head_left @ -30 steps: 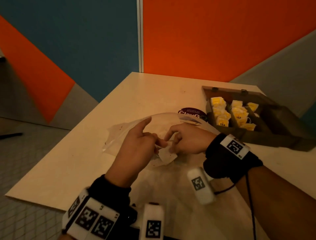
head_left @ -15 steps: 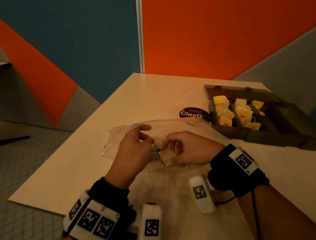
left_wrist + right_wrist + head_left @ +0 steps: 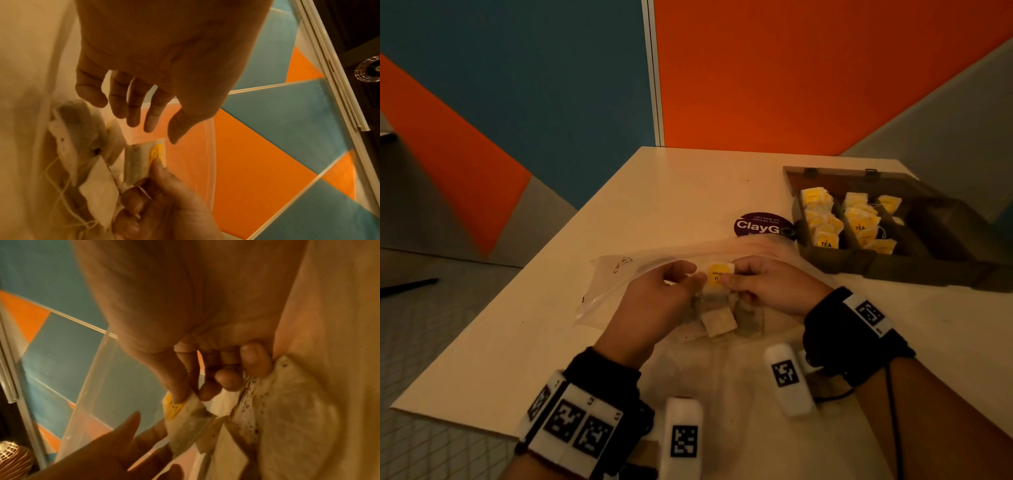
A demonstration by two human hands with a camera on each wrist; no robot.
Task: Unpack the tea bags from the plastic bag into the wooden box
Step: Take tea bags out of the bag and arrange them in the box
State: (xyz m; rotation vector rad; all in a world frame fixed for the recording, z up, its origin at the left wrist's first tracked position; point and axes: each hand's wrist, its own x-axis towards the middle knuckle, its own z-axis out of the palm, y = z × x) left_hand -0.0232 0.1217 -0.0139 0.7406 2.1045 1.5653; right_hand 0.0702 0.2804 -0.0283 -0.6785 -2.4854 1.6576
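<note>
At the mouth of the clear plastic bag [image 3: 619, 274], a yellow-tagged paper tea bag [image 3: 717, 277] is pinched in the right hand [image 3: 767, 287] grip, the left hand [image 3: 654, 301] slack-fingered and empty beside it, and should be drawn out slowly so trailing strings are not snagged

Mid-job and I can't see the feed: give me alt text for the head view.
The right hand pinches a yellow-tagged tea bag over the clear plastic bag, with the left hand open beside it. The open wooden box, already holding yellow tea bags, sits at the right on the table.

Right hand [image 3: 767, 287] pinching, left hand [image 3: 654, 308] with loose fingers [image 3: 133, 104].
</note>
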